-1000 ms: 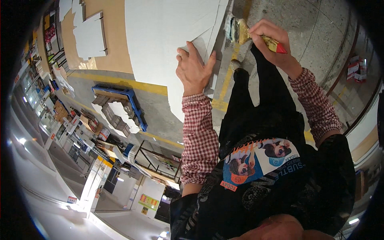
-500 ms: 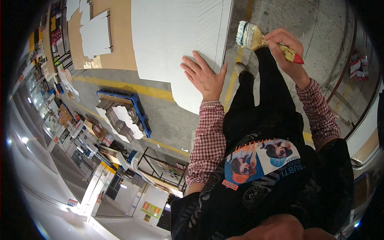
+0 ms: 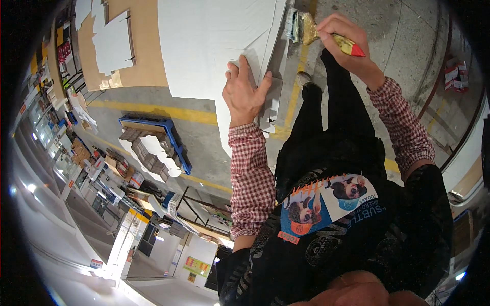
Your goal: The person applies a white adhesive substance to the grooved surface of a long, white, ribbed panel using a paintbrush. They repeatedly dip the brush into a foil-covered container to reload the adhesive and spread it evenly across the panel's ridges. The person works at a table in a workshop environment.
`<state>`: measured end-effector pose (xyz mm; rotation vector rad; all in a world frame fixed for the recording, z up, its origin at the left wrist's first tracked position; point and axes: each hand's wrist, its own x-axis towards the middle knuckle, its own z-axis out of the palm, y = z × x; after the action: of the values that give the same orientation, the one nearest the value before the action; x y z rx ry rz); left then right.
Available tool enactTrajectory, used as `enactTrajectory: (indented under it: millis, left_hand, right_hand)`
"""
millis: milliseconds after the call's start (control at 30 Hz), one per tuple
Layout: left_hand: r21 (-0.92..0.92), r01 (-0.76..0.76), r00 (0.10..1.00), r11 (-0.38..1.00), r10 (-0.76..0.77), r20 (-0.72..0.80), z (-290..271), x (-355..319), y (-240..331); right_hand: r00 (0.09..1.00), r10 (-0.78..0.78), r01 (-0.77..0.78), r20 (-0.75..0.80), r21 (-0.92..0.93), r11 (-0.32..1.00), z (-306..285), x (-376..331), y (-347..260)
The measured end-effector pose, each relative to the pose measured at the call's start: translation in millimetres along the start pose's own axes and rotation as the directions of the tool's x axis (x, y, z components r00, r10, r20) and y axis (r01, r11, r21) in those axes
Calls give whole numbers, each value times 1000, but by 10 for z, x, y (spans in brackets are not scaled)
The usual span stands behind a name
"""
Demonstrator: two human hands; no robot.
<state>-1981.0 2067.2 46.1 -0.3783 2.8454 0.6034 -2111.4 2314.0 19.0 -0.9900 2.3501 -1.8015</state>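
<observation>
1. key relation, from my remote view: brush [image 3: 309,29] sits just right of the white sheets [image 3: 219,41], bristles [image 3: 292,25] facing their right edge; touching or just apart, i can't tell.
2. brush long axis: roughly crosswise, bristle end left and a bit higher, red handle tip [image 3: 358,51] right and lower.
3. right hand [image 3: 351,51] is the nearer one, fingers closed round the brush handle; i see right forearm [image 3: 400,120] angling in from lower right.
4. left hand [image 3: 241,97]: palm down on the sheets, fingers partly spread, thumb well apart, no grip i can make out. brush lies ahead and rightward of it. left forearm [image 3: 251,178] runs nearly straight up.
</observation>
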Motion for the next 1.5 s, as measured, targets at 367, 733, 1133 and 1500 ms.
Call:
enactTrajectory:
  millis: [367, 733, 1133, 1500]
  left_hand:
    - [118, -36, 998, 992, 42, -45, 127, 6, -2]
    - [292, 240, 957, 926, -174, -233, 820, -545, -64]
    - [94, -57, 995, 994, 65, -80, 207, -514, -272]
    - [84, -95, 991, 992, 102, -88, 111, -501, -293]
  right_hand:
    - [998, 2, -6, 66, 57, 998, 80, -245, -96]
    - [994, 56, -55, -92, 4, 998, -7, -586, -457]
    - [998, 2, -2, -67, 6, 1000, 102, -416, -458]
    - [1000, 23, -23, -3, 46, 999, 315, -498, -440]
